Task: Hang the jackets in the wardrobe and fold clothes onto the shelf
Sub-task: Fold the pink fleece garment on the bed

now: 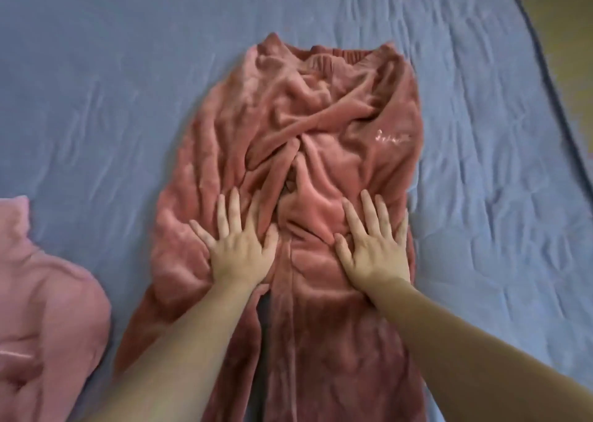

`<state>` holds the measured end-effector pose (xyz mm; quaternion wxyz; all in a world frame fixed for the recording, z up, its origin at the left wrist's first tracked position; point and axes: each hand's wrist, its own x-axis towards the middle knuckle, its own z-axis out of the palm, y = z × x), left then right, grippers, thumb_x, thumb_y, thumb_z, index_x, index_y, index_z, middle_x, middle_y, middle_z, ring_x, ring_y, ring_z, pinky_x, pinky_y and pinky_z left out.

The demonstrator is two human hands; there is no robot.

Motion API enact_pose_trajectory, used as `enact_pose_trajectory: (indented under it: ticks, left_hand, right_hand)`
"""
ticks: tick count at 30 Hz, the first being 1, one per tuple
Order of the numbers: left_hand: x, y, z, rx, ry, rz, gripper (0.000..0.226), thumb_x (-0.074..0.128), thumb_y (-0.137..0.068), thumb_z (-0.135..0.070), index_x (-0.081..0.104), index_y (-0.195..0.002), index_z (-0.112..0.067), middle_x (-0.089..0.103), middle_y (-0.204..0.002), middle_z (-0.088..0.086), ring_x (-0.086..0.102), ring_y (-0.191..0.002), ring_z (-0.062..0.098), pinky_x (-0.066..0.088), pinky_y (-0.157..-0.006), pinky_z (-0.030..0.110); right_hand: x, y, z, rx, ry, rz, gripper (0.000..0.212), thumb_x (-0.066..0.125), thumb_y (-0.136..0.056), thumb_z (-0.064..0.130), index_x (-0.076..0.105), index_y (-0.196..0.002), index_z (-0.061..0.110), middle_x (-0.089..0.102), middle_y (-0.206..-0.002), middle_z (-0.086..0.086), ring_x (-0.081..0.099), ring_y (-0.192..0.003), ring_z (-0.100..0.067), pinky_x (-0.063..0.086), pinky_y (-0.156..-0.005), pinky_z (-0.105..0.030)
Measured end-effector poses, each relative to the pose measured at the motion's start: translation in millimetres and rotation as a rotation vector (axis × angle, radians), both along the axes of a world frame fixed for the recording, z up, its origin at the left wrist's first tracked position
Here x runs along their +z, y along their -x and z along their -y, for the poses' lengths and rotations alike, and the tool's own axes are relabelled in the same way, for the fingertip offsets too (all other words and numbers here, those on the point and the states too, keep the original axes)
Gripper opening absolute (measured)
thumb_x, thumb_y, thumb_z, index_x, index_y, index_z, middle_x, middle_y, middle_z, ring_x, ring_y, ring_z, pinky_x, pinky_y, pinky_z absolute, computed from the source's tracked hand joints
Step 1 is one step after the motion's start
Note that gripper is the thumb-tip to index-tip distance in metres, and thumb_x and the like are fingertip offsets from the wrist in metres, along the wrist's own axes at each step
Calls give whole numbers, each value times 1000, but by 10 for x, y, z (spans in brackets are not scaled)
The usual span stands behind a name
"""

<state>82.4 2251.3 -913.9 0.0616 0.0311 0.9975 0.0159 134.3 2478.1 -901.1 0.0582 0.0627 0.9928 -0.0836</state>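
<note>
A pair of dusty-red fleece trousers [321, 126] lies lengthwise on a blue bed sheet [112, 84], waistband at the far end, legs running toward me. The fabric is wrinkled around the crotch, and small pale lettering shows on its right side. My left hand [239, 245] rests flat on the left leg with fingers spread. My right hand [373, 245] presses flat on the right leg, fingers straight and spread. Neither hand grips any cloth.
A second pink fleece garment [45, 309] lies crumpled at the left edge of the bed. The sheet's dark seam and the bed's edge run down the far right [552, 78], with a yellowish floor beyond.
</note>
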Motion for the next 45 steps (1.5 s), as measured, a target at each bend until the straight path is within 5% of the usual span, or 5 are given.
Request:
enact_pose_trajectory:
  ticks: [23,29,36,41,45]
  left_hand:
    - [-142,132,50,-14,-25,-200,70,20,-86,-60,40,-146,-31,20,-162,0,9,-150,22,-5,-111,70]
    - [-1,-136,-37,73,78,-193,65,12,-95,-53,21,-155,-31,13,-164,2,8,-150,25,2,-118,59]
    - [287,-2152,-92,7,-299,-281,58,40,-93,-51,47,-141,-20,53,-137,8,51,-120,35,41,-101,44]
    - [527,-3066,-8,372,-617,192,48,55,-89,-41,58,-121,-6,62,-124,17,60,-114,33,48,-93,35]
    - [1018,-3339,-24,314,-1394,566,16,59,-90,-9,73,-93,-2,73,-90,18,70,-80,29,57,-74,36]
  right_hand:
    - [-165,32,58,-21,-76,-167,66,22,-90,53,19,-153,33,14,-162,-3,8,-149,-25,-3,-117,-57]
    - [-1,-645,-25,-323,226,-324,76,40,-90,56,14,-154,24,16,-160,-10,15,-146,-29,11,-116,-47]
    - [348,-1730,-225,-565,1272,14,24,63,-84,14,67,-108,10,72,-101,-18,69,-89,-31,58,-81,-49]
    - [635,-2070,-18,-472,1284,210,26,66,-91,22,63,-115,13,71,-97,-14,67,-79,-25,59,-66,-36]
    - [1102,-2314,-191,-496,1226,120,22,62,-89,11,61,-110,9,66,-88,-11,60,-67,-21,51,-52,-27]
